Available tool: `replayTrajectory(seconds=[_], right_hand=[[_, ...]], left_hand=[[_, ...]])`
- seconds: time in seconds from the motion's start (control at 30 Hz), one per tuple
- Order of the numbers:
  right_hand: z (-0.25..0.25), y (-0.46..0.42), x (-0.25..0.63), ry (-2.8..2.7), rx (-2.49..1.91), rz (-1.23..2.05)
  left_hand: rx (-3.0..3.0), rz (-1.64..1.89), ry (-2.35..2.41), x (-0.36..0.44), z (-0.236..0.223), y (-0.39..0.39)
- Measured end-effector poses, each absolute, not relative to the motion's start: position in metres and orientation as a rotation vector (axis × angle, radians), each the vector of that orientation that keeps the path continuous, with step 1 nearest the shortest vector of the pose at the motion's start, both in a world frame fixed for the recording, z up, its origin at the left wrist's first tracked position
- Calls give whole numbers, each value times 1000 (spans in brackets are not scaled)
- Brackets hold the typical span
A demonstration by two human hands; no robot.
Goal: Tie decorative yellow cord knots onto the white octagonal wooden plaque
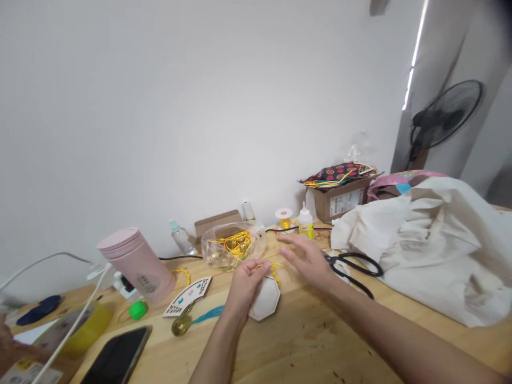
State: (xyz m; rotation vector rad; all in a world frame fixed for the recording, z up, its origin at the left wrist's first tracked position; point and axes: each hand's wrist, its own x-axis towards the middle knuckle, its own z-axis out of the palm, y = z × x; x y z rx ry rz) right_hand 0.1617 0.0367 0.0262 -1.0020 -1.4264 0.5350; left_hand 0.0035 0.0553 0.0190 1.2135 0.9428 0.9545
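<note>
My left hand [250,280] pinches yellow cord [275,272] at the top of a white hexagonal pendant [265,300], which hangs just above or rests on the wooden table. My right hand [306,256] is raised to the right of the pendant, fingers spread and holding nothing I can see. Behind my left hand lies a clear plastic bag [256,242] with yellow cords [236,244] and brass-coloured bells inside. Left of my wrist are a fan-shaped white plaque [188,297], a brass bell [181,325] and a teal tassel [208,313].
Black-handled scissors [354,269] and a white cloth [424,250] lie to the right. A glue bottle [305,221] and a spool of yellow thread [284,218] stand behind my right hand. Leftward are a pink tumbler [138,264], a phone [118,356] and a tape roll [76,328].
</note>
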Motion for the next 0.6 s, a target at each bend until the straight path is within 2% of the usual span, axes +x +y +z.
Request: replayTrajectory(seconds=[0.17,0.4,0.6], right_hand=[[5,39,150,-1641,-1091,756],[17,40,156,-1478,-1055,848],[13,41,153,-1326,-1066,1087]], left_hand=[[1216,1020,970,3,21,57],[1223,1097,1079,2,19,61],[1293,1069,1113,2,19,60]])
